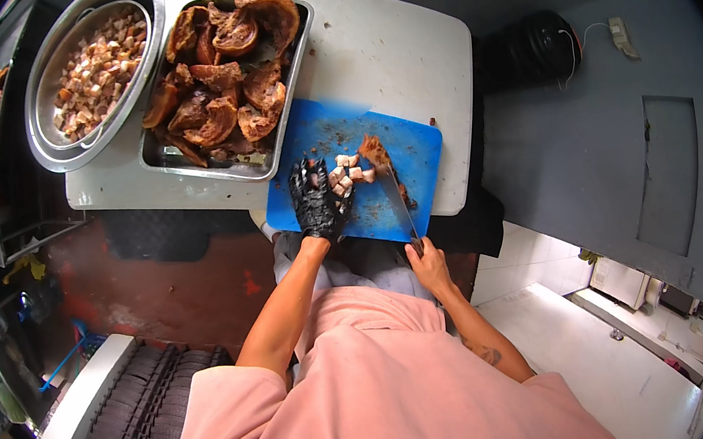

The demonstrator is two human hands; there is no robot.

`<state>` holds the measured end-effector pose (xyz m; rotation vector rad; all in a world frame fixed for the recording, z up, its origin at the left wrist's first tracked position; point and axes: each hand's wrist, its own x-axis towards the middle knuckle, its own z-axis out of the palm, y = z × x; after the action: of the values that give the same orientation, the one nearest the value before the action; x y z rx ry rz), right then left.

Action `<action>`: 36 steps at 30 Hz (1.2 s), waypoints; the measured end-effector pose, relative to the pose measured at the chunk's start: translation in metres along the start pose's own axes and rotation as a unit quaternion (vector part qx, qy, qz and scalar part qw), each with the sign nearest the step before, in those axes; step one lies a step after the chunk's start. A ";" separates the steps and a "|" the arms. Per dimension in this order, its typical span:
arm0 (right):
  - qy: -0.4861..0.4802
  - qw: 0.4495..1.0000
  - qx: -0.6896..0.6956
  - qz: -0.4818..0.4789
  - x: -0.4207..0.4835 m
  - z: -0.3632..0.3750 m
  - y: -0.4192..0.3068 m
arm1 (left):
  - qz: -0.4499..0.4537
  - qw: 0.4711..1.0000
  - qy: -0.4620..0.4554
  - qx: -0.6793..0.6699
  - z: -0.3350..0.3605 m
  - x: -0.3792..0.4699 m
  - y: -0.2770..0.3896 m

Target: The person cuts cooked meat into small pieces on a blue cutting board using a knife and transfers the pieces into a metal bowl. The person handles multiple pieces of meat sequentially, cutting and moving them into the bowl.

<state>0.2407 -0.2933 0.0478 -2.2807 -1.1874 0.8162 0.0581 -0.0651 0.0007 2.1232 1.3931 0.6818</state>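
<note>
My right hand is bare and grips the handle of a kitchen knife. The blade lies along a strip of browned cooked meat on a blue cutting board. My left hand, in a black glove, rests palm down on the left part of the board. Pale meat cubes lie between it and the knife. Bits of meat show at the gloved fingers, but the palm's underside is hidden. Dark crumbs and grease speckle the board.
A metal tray of large browned meat pieces touches the board's far left side. Beyond it, nested metal bowls hold diced meat. All stand on a white table. Dark stacked objects sit behind me, left.
</note>
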 end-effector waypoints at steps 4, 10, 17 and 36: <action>-0.130 0.924 0.277 0.231 0.040 0.020 -0.018 | 0.078 0.995 -0.064 0.001 0.021 0.031 0.006; -0.170 0.846 0.369 0.346 0.031 0.057 -0.053 | 0.022 0.998 -0.032 -0.055 0.037 0.010 0.021; -0.192 0.800 0.440 0.360 0.012 0.072 -0.117 | 0.005 0.976 0.123 -0.182 0.005 0.013 0.019; -0.220 0.836 0.490 0.113 0.121 0.025 -0.402 | -0.088 0.979 0.150 0.109 -0.417 0.335 -0.228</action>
<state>0.0467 0.0254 0.2419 -1.3902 -0.4165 1.6321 -0.2505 0.3823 0.2074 2.0872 1.8704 0.8379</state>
